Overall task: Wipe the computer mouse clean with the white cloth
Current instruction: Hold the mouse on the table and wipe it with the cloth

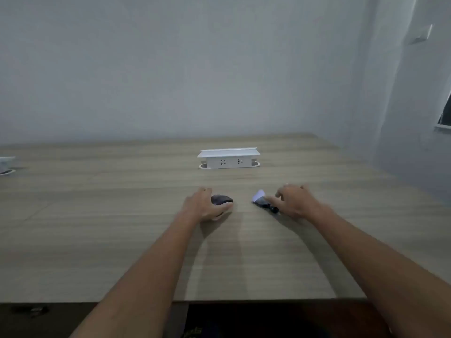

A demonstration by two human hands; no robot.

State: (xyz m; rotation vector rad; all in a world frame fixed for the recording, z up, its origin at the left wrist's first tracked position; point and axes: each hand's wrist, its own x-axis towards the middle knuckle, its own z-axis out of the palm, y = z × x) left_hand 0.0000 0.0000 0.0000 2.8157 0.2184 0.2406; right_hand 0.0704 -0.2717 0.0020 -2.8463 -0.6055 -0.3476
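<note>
On table (122, 215), left hand (205, 206) around mouse (220, 199), right hand (292, 203) at cloth (259, 195).

Both my bare forearms reach forward and converge toward the middle. My left hand (207, 206) lies palm-down, fingers curled inward to the right, thumb stretched along the near side in a loose cupping grip. My right hand (296, 203) hovers palm-down, fingers spread, index finger pointing left, nothing clasped.
</note>
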